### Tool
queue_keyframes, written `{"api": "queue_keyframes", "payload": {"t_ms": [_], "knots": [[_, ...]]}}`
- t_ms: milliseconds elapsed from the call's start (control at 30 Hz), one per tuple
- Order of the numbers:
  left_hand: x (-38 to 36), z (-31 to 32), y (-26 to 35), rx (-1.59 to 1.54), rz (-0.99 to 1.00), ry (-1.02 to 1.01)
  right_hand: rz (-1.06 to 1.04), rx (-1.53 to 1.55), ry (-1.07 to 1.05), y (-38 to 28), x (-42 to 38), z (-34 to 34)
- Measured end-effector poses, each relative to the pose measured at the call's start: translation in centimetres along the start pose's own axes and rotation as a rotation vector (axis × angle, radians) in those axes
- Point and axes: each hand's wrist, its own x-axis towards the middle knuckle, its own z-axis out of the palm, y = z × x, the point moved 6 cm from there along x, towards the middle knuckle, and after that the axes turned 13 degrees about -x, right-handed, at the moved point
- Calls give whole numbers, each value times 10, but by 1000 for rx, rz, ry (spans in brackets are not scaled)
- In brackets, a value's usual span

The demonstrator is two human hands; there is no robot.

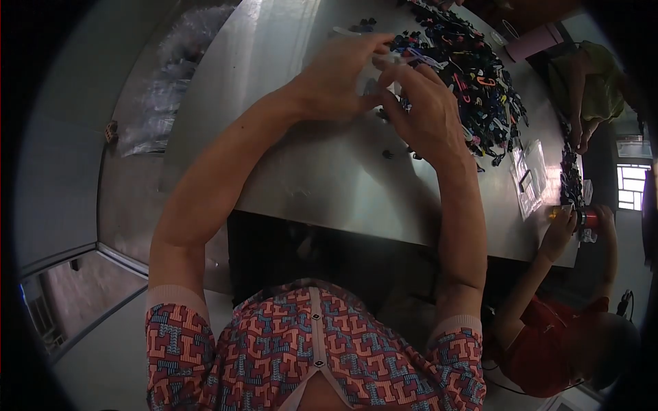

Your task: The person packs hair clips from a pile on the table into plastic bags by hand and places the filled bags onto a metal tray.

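Note:
Over the near edge of the heap, my left hand [339,79] and my right hand [425,113] meet with curled fingers. Between their fingertips shows a small whitish, see-through piece [395,87], mostly covered by the fingers; I cannot tell what kind of thing it is. Just beyond and to the right spreads a heap of small dark and coloured plastic clip-like pieces [483,92]. A few loose dark pieces [388,154] lie on the metal table below my hands. A pale, slim piece [346,31] lies behind my left hand.
The metal table [295,185] curves around in front of me. Clear plastic bags [529,179] lie at its right; more clear plastic [171,82] is at the left. A pink container [533,43] stands at the back. A person in red [555,342] handles a red-and-yellow object [586,218]; another person [593,89] sits beyond.

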Motion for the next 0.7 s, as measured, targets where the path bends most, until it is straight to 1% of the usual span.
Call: {"api": "queue_keyframes", "payload": {"t_ms": [33,133,167,233,267,300,333,367,433,467,533,600,700], "knots": [[1,1,1,-2,1,-1,-30,27,64,-2,0,-3],[1,5,2,41,7,-16,36,-13,52,-3,-1,-1],[0,6,-3,42,-19,-6,34,-13,52,-5,-1,-3],[-1,5,-5,42,-48,4,149,-82,-137,-2,-2,4],[0,6,-9,-35,-133,-36,148,-80,-138,-2,-2,5],[-1,8,-13,-112,-218,-76,99,-47,-74,-6,-1,3],[-1,7,-14,-111,-219,-75,50,-15,-11,-9,0,1],[-2,6,-15,-131,-226,-78,49,-14,-12,-9,0,3],[-3,5,-16,-150,-234,-81,-44,-32,92,-15,0,-3],[-3,4,-17,-145,-238,-86,-45,-32,93,-16,0,-6],[-4,5,-17,-139,-244,-92,-10,-68,-78,-17,-1,-3],[-5,8,-18,-132,-274,-99,-3,-61,-88,-15,-1,-2],[-5,8,-23,-135,-255,-85,-10,-41,-73,-10,-4,2]]}}
